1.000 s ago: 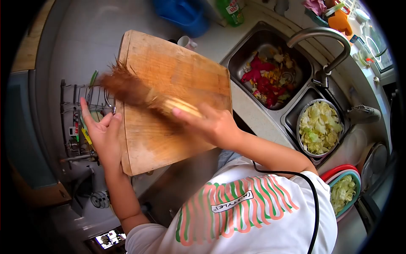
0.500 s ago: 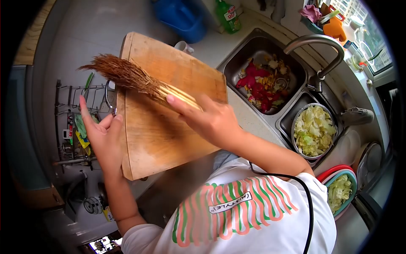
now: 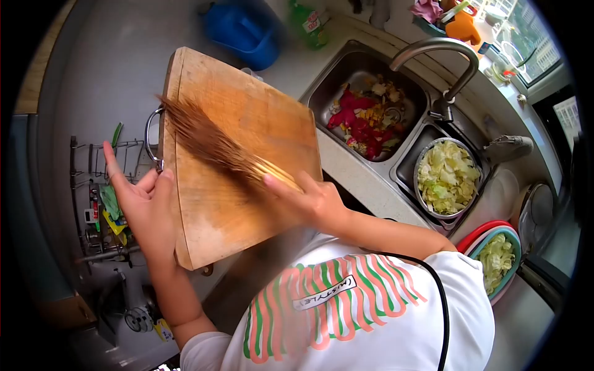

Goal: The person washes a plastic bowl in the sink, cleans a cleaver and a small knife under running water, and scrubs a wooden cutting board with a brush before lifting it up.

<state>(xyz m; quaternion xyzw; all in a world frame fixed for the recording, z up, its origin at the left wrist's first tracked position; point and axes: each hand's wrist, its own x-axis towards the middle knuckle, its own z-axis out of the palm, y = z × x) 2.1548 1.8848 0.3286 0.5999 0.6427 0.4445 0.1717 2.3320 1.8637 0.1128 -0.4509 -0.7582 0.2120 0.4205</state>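
Observation:
A thick wooden cutting board (image 3: 266, 111) is held up, tilted, in front of me. At its left edge my left hand (image 3: 145, 207) grips it beside the metal handle (image 3: 148, 133), thumb at the near edge and index finger stretched out. My right hand (image 3: 315, 203) is closed around the pale stick handle of a brown bristle brush (image 3: 213, 141). The brush lies across the board's face, its bristles pointing to the upper left and slightly blurred. The fingers of my left hand behind the board are partly hidden.
On the right, a double sink (image 3: 371, 55) with a faucet (image 3: 464, 55) has red and yellow scraps in one basin. A bowl of chopped cabbage (image 3: 448, 179) sits in the other. More cabbage fills a basin (image 3: 495, 263). A wire rack (image 3: 77, 185), blue container (image 3: 244, 37) and green bottle (image 3: 308, 25) stand around.
The brush has moved right and down over the board, its bristle tips now within the board's left edge rather than beyond it. The view has shifted slightly; my left hand keeps its grip.

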